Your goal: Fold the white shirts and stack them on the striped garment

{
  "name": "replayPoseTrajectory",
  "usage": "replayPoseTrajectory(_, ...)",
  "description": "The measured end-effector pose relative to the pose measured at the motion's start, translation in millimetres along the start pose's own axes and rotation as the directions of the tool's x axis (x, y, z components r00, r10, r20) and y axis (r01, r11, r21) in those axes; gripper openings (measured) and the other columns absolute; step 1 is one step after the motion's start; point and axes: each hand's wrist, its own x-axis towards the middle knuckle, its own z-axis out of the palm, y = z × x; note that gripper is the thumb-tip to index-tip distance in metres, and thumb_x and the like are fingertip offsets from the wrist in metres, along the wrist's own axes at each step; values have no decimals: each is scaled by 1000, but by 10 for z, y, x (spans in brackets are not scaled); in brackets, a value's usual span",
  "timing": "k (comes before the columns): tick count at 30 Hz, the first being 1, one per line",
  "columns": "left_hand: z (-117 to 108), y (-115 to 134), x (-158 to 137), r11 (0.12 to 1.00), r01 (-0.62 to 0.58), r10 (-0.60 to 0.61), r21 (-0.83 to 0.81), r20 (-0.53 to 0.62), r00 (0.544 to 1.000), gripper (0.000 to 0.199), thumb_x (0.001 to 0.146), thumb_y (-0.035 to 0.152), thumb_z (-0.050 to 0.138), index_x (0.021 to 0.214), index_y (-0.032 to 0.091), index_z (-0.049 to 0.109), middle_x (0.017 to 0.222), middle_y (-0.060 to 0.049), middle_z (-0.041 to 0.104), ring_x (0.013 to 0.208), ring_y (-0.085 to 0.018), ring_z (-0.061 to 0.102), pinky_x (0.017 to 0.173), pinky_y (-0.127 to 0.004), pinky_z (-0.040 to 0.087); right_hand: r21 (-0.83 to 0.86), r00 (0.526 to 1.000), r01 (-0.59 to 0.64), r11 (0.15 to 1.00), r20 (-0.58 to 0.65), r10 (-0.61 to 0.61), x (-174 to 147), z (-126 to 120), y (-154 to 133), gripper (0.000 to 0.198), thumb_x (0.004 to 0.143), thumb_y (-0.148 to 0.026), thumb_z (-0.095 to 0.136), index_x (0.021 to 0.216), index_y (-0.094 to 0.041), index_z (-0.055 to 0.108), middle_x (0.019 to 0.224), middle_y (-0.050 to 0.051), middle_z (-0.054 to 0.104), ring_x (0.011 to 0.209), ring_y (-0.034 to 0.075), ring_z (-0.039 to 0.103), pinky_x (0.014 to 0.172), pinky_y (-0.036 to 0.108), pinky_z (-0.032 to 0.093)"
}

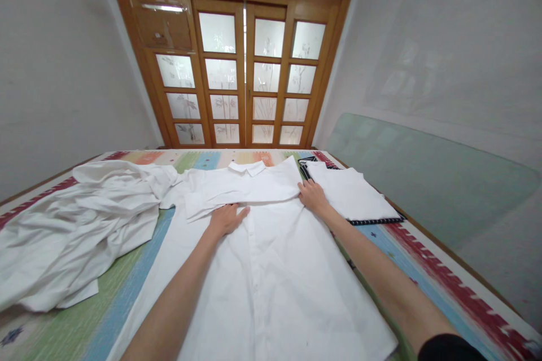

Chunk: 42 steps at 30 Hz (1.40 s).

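The shirt [271, 276] is touched by the left hand [227, 219] at eleven o'clock, the right hand [313, 196] at one. Their grip can't be told.

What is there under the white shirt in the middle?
The striped cover shows around the white shirt and likely continues beneath; whatever lies directly under it is hidden.

head | close above striped cloth [127, 282] (sole view) | forward, down | doors [241, 96] ahead
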Motion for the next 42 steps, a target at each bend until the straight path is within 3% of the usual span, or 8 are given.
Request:
replayPoseTrajectory(5,-37,-37,48,973,84,-111,-215,-117,987,71,96,59,11,117,17,65,128,-13,64,123,-29,55,102,-43,41,-44,999,46,998,23,-45,-41,-1,56,31,91,-9,37,110,-11,62,108,20,63,105,29,54,88,39,38)
replayPoseTrajectory(10,-76,-99,111,905,225,-307,-361,-188,933,70,98,47,11,96,11,71,110,-19,71,115,-29,60,103,-40,40,26,970,-240,970,-19,240,19,-103,-175,38,84,-12,48,122,-12,53,109,18,63,99,28,58,81,36,40)
replayPoseTrajectory(13,-73,-89,110,906,235,-313,-351,-182,932,62,97,45,19,94,10,71,107,-20,71,111,-29,62,101,-39,41,56,960,-264,963,-76,268,59,-183,-375,38,82,-23,55,119,-10,55,110,20,63,101,30,58,81,35,42)
replayPoseTrajectory(18,-72,-21,60,926,167,-246,-338,-207,947,62,98,44,16,99,11,68,114,-18,69,116,-27,60,104,-37,40,136,998,-62,989,2,62,-95,-184,-727,31,93,-34,44,95,-12,66,96,18,68,95,28,61,82,34,44)
replayPoseTrajectory(22,-76,-4,41,926,140,-215,-351,-187,959,62,99,45,16,101,11,68,114,-18,69,117,-28,60,103,-39,41,264,964,264,928,-73,-254,-287,-72,-886,31,97,-27,39,109,-13,64,113,14,66,110,23,57,97,31,39)
replayPoseTrajectory(25,-76,-14,43,917,141,-236,-373,-223,946,60,100,41,16,103,11,68,113,-18,70,116,-27,60,102,-39,41,287,963,262,922,-18,-268,-301,13,-818,37,100,-33,35,122,-12,58,126,13,62,119,22,53,104,33,34)
replayPoseTrajectory(32,-84,-24,40,929,198,-269,-312,-204,941,67,99,44,12,102,9,69,112,-21,69,111,-28,63,97,-37,45,222,966,-70,972,257,11,-61,99,-347,52,102,-36,22,125,-9,60,131,18,60,123,26,54,105,37,34)
replayPoseTrajectory(42,-137,58,-11,988,146,-150,-58,-82,985,71,98,49,13,97,12,73,106,-19,72,107,-29,65,94,-39,44,193,980,158,968,88,-177,-486,219,-206,54,102,-36,21,139,-4,44,146,19,46,137,25,38,113,41,26)
